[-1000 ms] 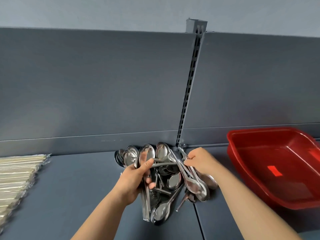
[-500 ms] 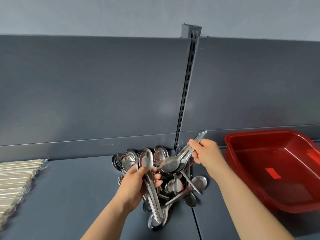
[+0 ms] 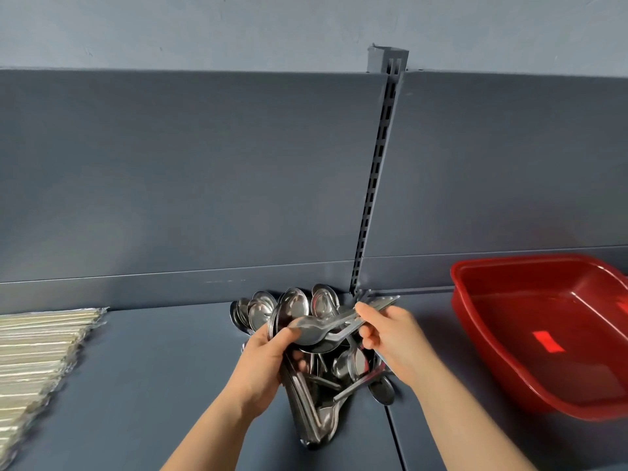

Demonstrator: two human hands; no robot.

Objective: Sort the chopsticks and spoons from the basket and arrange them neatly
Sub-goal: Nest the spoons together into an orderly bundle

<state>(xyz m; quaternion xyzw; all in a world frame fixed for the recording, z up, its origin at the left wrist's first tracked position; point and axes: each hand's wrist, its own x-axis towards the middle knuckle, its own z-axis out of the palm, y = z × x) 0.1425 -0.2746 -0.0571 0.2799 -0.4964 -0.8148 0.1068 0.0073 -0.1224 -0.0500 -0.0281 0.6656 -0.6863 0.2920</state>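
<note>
A heap of steel spoons (image 3: 350, 368) lies on the grey shelf (image 3: 153, 385) against the back panel. My left hand (image 3: 268, 362) grips a stack of nested spoons (image 3: 292, 311), bowls up and handles down toward me. My right hand (image 3: 390, 334) pinches the handles of a few spoons (image 3: 326, 329) and lays their bowls across the left hand's stack, under my left thumb. Wrapped chopsticks (image 3: 37, 355) lie in a flat row at the far left. The red basket (image 3: 482, 334) stands at the right, nothing visible inside it.
A slotted upright post (image 3: 377, 178) rises from the shelf right behind the spoon heap. A seam in the shelf (image 3: 394, 436) runs toward me between the heap and the basket. Bare shelf lies between the chopsticks and the spoons.
My right hand lifted a few spoons out of the heap, raised them, then brought them down and left onto the stack in my left hand. The left hand rose slightly.
</note>
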